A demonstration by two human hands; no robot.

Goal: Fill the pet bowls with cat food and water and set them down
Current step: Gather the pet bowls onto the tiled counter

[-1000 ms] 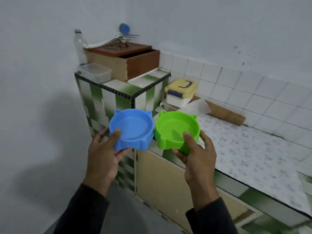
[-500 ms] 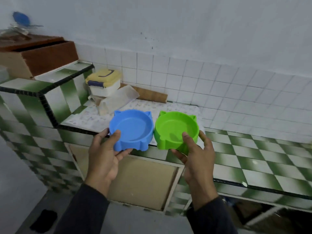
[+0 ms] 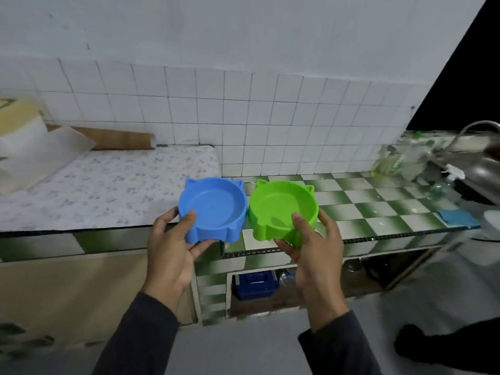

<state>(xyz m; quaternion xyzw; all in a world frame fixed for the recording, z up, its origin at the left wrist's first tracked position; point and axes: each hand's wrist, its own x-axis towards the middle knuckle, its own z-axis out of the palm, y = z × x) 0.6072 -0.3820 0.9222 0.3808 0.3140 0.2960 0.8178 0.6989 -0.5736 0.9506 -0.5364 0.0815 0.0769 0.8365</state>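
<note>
The counter (image 3: 378, 209) runs wide before me, its right stretch glazed in green-and-white checks, its left stretch under a pale speckled liner (image 3: 108, 185), with white square tiles up the wall behind. At its far right end sits a steel sink (image 3: 484, 171) with a curved tap (image 3: 470, 131) above it. I hold both bowls in the air just over the counter's front edge, side by side and nearly touching: the blue bowl (image 3: 213, 209) in my left hand (image 3: 173, 250), the green bowl (image 3: 282, 211) in my right hand (image 3: 313, 244), thumbs hooked over the near rims and the other fingers curled beneath. Both are smooth moulded plastic, round with little cat ears, and look empty. I judge this the carrying step; filling comes next, so one bowl wants the tap, kept level.
</note>
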